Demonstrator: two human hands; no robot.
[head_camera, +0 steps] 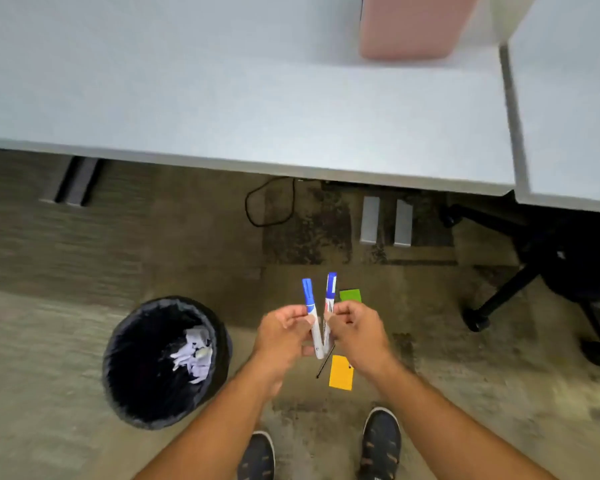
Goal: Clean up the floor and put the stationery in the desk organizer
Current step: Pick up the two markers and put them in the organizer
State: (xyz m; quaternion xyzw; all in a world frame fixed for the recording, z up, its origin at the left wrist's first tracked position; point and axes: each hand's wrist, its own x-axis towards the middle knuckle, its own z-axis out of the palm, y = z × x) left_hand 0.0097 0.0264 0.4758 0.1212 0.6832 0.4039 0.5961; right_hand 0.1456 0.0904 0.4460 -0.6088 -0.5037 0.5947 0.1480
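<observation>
Two white markers with blue caps stand in a V shape in front of me, above the carpet. My left hand (283,332) is closed on the left marker (309,303). The right marker (330,292) is pinched in my right hand (355,332). Their lower ends meet between my hands. On the floor below lie a yellow sticky note (341,373), a green sticky note (350,295) and a thin black pen (324,367), partly hidden by my hands. A pink desk organizer (413,26) stands, blurred, at the back of the white desk (222,98).
A black waste bin (132,382) with crumpled white paper in it stands on the carpet to my left. A black office chair base (520,289) is at the right. Desk legs and a black cable (267,202) lie under the desk edge. My shoes are at the bottom.
</observation>
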